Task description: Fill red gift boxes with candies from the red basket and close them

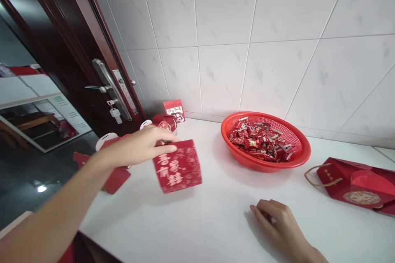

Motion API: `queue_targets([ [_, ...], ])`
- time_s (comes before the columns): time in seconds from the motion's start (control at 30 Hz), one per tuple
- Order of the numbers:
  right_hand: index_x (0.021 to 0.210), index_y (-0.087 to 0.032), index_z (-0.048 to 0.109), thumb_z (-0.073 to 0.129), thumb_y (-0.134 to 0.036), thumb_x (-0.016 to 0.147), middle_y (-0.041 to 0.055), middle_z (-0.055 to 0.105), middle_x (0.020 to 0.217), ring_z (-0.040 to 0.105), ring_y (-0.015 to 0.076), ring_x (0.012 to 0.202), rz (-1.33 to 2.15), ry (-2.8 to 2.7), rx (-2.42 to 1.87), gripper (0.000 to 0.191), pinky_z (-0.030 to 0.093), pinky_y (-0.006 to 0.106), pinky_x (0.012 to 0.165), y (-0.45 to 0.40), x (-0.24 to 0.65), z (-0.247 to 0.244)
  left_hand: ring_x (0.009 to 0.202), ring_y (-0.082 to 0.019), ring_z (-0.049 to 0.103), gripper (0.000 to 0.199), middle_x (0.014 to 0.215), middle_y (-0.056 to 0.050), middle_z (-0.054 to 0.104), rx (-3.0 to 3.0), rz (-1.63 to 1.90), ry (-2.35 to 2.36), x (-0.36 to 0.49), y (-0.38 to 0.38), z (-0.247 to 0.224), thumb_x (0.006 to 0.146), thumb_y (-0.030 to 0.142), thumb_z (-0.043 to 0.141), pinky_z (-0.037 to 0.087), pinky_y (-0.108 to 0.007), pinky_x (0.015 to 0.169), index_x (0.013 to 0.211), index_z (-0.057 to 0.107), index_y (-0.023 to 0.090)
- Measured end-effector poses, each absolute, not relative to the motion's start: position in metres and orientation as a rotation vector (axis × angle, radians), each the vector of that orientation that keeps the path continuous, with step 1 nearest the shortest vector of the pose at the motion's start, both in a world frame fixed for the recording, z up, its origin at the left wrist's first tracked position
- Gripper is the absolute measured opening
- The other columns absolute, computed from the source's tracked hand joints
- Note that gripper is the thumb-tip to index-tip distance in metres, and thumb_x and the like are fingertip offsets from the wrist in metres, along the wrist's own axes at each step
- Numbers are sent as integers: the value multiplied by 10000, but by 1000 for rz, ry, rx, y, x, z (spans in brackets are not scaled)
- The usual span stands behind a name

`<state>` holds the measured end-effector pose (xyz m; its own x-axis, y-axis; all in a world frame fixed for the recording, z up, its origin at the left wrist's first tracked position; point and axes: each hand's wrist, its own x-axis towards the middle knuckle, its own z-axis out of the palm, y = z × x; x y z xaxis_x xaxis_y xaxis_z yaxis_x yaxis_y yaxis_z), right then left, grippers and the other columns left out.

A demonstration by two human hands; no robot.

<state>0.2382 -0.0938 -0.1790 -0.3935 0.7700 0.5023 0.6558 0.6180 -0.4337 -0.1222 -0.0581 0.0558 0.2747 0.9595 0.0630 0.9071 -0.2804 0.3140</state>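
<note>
My left hand (154,141) grips a small red box (180,168) by its upper left edge, fingers on top and behind. Pale Chinese characters and a floral pattern cover the box's front. It is held tilted, over the white tabletop (216,222). My right hand (274,215) lies on the tabletop at the lower right, its fingers loosely curled in with nothing visible in them. Beyond it stands a red plastic basket (267,164) with many red-wrapped candies (262,141) inside.
Several red boxes (115,178) stand along the table's left edge, partly behind my left arm. A small printed red box (175,111) is against the tiled wall (222,74). At the right lies a red gift box (358,185) with a cord handle. A dark door (77,49) with keys stands left.
</note>
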Motion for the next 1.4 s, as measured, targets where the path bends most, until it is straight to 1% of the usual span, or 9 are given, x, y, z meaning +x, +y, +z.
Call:
queue_targets([
  [0.2,797,-224,600,481,-376,1035,-3,621,628,557,136,544,324,-1926,-1107,306,462,235,506,-90,240,-164,800,-164,656,245,905,-1,751,2374,353,1224,-58,-10,20,917,335,557,470,-240,715,952,761,203],
  [0.37,978,-219,642,547,-407,999,22,685,737,616,155,577,294,-1755,-1144,212,525,266,546,-83,241,-145,901,-182,701,253,1078,-42,779,2378,445,976,-20,-1,-9,922,252,582,505,-269,812,1097,756,196],
  [0.47,1115,-209,627,565,-395,987,9,685,733,610,154,561,354,-1714,-1151,234,538,273,550,-75,239,-131,931,-189,711,311,1149,-48,772,2415,476,952,-5,2,-19,928,233,586,515,-287,848,1211,712,208],
  [0.67,1280,-208,562,544,-268,957,92,751,1058,561,107,512,426,-1747,-1089,329,539,276,548,-51,233,-96,912,-191,718,303,1139,-37,769,2503,494,876,8,5,-30,942,216,587,522,-300,836,1234,669,229],
  [0.87,1194,-235,688,490,-179,909,50,766,926,613,142,596,328,-2020,-1070,351,558,288,602,-32,236,-71,1155,-264,680,505,1325,-56,703,2599,462,917,4,4,-31,866,236,704,515,-355,967,1359,596,265],
  [0.93,1221,-245,686,491,-185,918,50,773,941,612,145,599,316,-2047,-1085,365,557,289,592,-30,238,-68,1161,-277,674,562,1328,-70,694,2647,396,938,-1,3,-29,836,199,720,517,-363,961,1379,585,257],
  [1.07,1231,-244,693,524,-210,925,65,774,1023,631,146,618,314,-2089,-1091,352,563,288,594,-31,240,-69,1104,-251,684,448,1290,-63,693,2664,400,959,-12,5,-24,900,153,638,515,-343,922,1335,618,257],
  [1.27,1267,-245,666,523,-210,945,64,756,954,615,148,605,257,-2124,-1064,354,548,287,571,-32,239,-79,1068,-226,680,315,1217,-56,709,2606,468,921,-20,10,-26,917,136,617,500,-320,923,1214,678,222],
  [1.4,1211,-219,674,504,-233,995,65,743,909,637,154,639,228,-2067,-1019,275,542,272,572,-32,238,-83,1004,-205,690,239,1146,-52,748,2545,562,892,-19,11,-29,973,218,546,496,-305,903,1150,706,211],
])
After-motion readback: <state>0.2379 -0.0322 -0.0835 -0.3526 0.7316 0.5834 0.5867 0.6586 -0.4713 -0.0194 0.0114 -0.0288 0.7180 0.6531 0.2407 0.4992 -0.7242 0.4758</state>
